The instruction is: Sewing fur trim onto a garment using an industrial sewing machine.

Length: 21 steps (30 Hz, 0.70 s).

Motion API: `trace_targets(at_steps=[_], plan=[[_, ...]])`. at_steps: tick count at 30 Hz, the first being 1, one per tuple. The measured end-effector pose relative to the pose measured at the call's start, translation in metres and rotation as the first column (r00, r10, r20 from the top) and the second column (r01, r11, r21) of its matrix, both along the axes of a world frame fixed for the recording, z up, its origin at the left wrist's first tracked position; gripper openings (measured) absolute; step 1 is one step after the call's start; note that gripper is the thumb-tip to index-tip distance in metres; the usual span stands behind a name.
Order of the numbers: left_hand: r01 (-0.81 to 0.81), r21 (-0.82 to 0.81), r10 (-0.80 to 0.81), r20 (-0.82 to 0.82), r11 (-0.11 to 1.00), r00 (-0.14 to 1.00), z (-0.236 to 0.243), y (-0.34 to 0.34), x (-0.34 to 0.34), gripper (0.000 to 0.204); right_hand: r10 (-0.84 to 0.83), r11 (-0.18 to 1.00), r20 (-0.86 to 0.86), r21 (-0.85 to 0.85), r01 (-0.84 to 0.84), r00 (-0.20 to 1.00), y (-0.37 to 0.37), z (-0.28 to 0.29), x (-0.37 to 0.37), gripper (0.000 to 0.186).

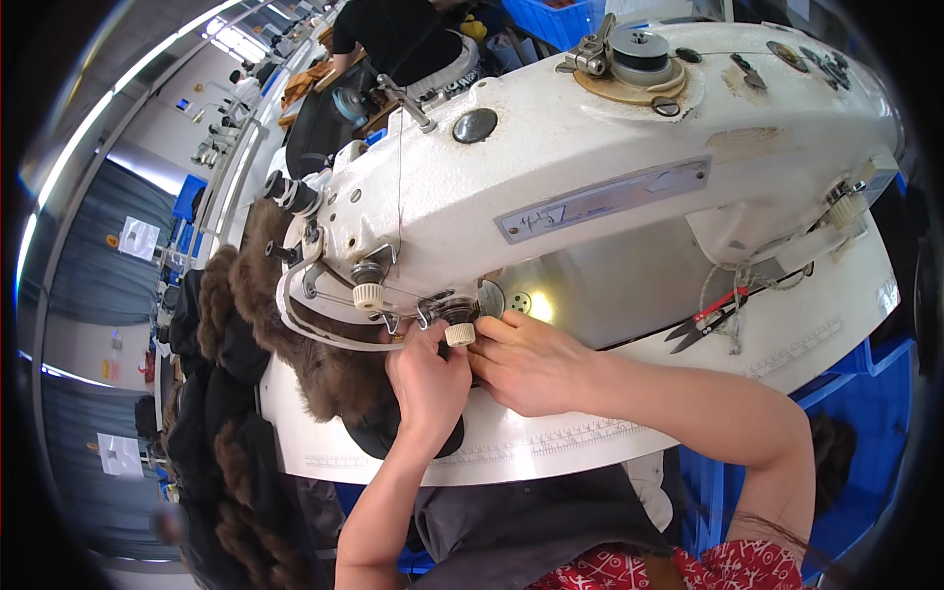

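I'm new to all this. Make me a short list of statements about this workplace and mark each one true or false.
1. The left hand and right hand are close together at the front end of the sewing machine. True.
2. The sewing machine is black all over. False: its body is mostly white.
3. Brown fur lies to the left of the left hand. True.
4. The scissors are to the left of both hands. False: the scissors are to the right.
5. A blue bin stands at the right. True.
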State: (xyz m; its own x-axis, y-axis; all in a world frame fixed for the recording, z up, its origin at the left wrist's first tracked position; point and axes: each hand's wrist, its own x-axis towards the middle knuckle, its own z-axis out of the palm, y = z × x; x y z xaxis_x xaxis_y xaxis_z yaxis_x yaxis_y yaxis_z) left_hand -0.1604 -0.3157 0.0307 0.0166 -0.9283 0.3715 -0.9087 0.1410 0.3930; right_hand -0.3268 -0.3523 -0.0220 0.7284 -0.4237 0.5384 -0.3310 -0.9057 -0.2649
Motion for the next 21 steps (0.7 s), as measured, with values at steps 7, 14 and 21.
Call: trace_targets(at_steps=[7,14,21], plan=[[0.379,-0.129,-0.297,0.417,0.916,0.859,-0.004,0.003,0.008,0.022,-0.061,0.833,0.162,0.552,-0.039,0.985,-0.02,0.006,-0.021,0.017],[0.408,-0.217,-0.293,0.42,0.887,0.859,-0.018,0.007,0.004,0.015,-0.08,0.979,0.008,0.187,0.077,0.997,-0.017,0.018,-0.012,0.019],[0.286,-0.332,-0.225,0.21,0.899,0.951,-0.018,0.005,-0.005,0.024,-0.094,0.924,-0.037,0.368,0.101,0.995,-0.018,0.017,-0.007,0.015]])
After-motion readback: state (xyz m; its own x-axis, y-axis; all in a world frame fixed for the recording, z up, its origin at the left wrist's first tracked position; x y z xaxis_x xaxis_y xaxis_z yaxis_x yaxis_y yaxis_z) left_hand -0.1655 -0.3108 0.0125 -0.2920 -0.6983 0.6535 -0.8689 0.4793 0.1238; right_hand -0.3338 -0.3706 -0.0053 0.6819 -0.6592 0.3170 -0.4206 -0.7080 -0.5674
